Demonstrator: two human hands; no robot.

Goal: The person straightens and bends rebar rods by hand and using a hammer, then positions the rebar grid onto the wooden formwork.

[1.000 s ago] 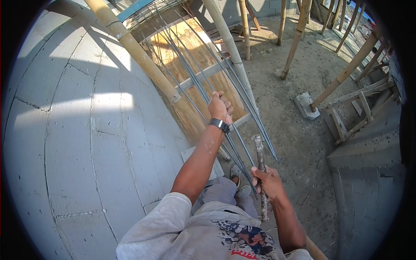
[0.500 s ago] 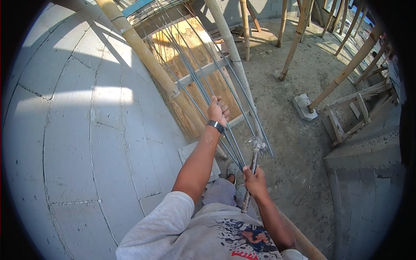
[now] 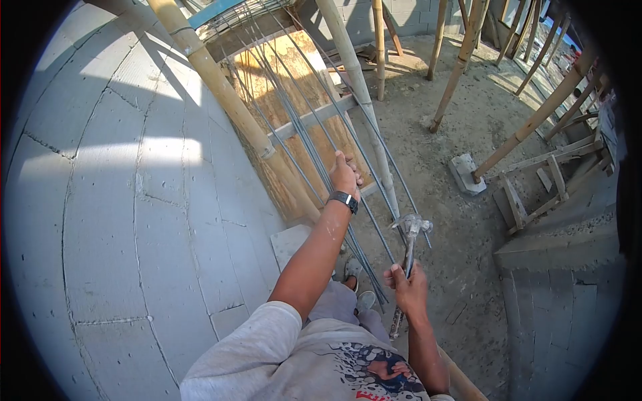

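Several thin steel rebar rods [image 3: 301, 137] slope down toward me from a bamboo and board frame. My left hand [image 3: 346, 172], wearing a wristwatch, is closed around one rod, a little apart from the bundle. Lower and to the right, my right hand [image 3: 409, 287] is wrapped around the handle of a hammer [image 3: 413, 227]. The hammer's pale, crusted head points up. The near end of a rod reaches the right hand's thumb and fingers; whether they pinch it I cannot tell for sure. Loose lower rod ends hang near my shoes [image 3: 361, 301].
A grey block wall [image 3: 107, 234] rises close on my left. Bamboo poles [image 3: 214, 73] flank a plywood panel [image 3: 287, 73], with a wooden crosspiece [image 3: 311, 119] under the rods. Bamboo props [image 3: 461, 67] stand on the rough floor. A concrete block [image 3: 467, 174] and a wooden frame [image 3: 535, 180] lie right.
Both hands have shifted right, the right one also slightly down with the hammer. The rod in my left hand has swung right, away from the bundle, its end now at my right hand.
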